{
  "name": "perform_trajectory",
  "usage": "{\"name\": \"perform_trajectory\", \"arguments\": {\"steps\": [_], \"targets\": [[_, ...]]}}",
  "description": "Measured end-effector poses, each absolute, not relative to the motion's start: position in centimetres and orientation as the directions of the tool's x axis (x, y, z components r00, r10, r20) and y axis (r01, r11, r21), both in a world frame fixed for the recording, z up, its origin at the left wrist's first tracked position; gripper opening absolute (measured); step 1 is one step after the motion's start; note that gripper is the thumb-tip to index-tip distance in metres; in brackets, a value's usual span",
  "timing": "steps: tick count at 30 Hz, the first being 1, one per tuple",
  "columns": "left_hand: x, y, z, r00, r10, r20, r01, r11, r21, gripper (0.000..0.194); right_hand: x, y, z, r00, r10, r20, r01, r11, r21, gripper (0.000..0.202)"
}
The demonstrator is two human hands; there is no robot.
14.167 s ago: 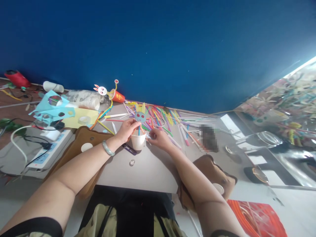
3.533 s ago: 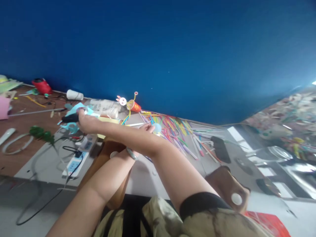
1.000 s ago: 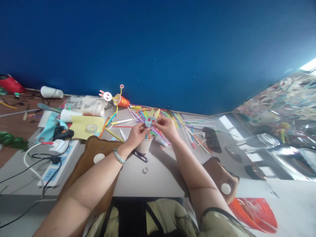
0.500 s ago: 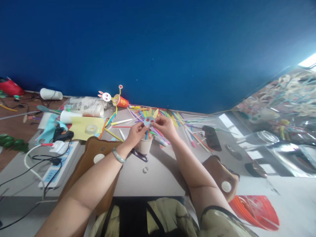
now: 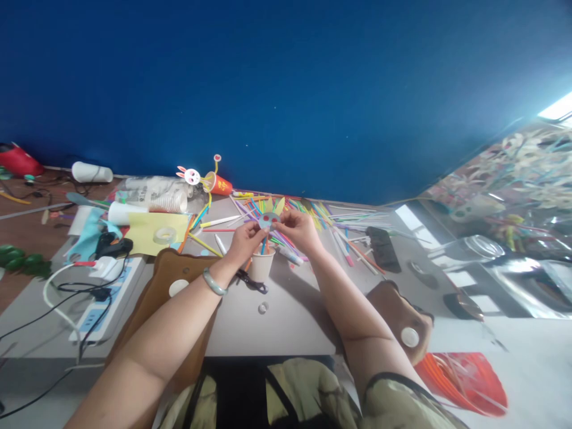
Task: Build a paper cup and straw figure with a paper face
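Between my two hands is a light blue paper rabbit face (image 5: 269, 219) with red eyes and upright yellow ears. My left hand (image 5: 247, 243) pinches its lower left edge, and my right hand (image 5: 298, 229) pinches its right side. Just below stands a white paper cup (image 5: 261, 266), upright, with a blue straw (image 5: 263, 245) rising from it toward the face. Whether the straw touches the face is hidden by my fingers. A dark-handled tool (image 5: 254, 283), perhaps scissors, lies partly behind the cup.
Colourful straws (image 5: 322, 215) spread behind my hands. A finished rabbit on a red cup (image 5: 220, 183) lies by the wall. To the left are yellow paper (image 5: 145, 229), a tape roll (image 5: 165, 236) and a power strip (image 5: 107, 301); a black phone-like slab (image 5: 383, 249) lies right.
The rabbit face has tilted slightly in my fingers, its ears shifting a little. Both hands keep their pinch and stay nearly in place above the cup.
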State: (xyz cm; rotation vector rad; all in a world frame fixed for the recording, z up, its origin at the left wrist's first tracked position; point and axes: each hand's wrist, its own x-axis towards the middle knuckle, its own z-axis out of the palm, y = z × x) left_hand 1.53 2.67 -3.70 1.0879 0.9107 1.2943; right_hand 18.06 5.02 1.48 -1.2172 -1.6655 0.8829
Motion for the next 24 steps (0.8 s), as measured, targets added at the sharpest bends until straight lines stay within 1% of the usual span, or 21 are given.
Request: {"name": "perform_trajectory", "arguments": {"steps": [6, 10, 12, 15, 17, 19, 21, 24], "targets": [[1.5, 2.6, -3.0, 0.115, 0.993, 0.012, -0.318, 0.025, 0.948, 0.048, 17.9, 4.9, 1.4, -0.142, 0.955, 0.260, 0.283, 0.291, -0.914, 0.040], [1.2, 2.8, -2.6, 0.104, 0.993, 0.050, -0.335, -0.013, 0.942, 0.045, 18.4, 5.0, 1.6, -0.159, 0.959, 0.236, 0.231, 0.269, -0.935, 0.052], [1.0, 2.8, -2.4, 0.117, 0.990, 0.084, -0.352, -0.038, 0.935, 0.042, 19.0, 5.3, 1.4, -0.231, 0.953, 0.197, 0.227, 0.250, -0.941, 0.063], [0.8, 2.6, -2.0, 0.142, 0.985, 0.099, -0.360, -0.041, 0.932, 0.039, 19.9, 5.6, 0.7, -0.427, 0.903, 0.056, 0.229, 0.168, -0.959, 0.076], [0.8, 2.4, -1.7, 0.140, 0.986, 0.095, -0.345, -0.041, 0.938, 0.039, 20.2, 5.4, 0.0, -0.552, 0.834, -0.027, 0.211, 0.108, -0.972, 0.077], [0.9, 2.3, -1.6, 0.135, 0.986, 0.095, -0.333, -0.045, 0.942, 0.040, 20.1, 5.0, -0.8, -0.629, 0.776, -0.047, 0.163, 0.073, -0.984, 0.075], [1.0, 2.2, -1.6, 0.133, 0.986, 0.100, -0.327, -0.052, 0.944, 0.040, 19.6, 4.3, -1.5, -0.658, 0.753, -0.022, 0.101, 0.058, -0.993, 0.073], [1.0, 2.3, -1.9, 0.119, 0.986, 0.118, -0.320, -0.075, 0.945, 0.040, 18.7, 3.3, -2.4, -0.620, 0.784, 0.008, 0.047, 0.047, -0.998, 0.066]]}}
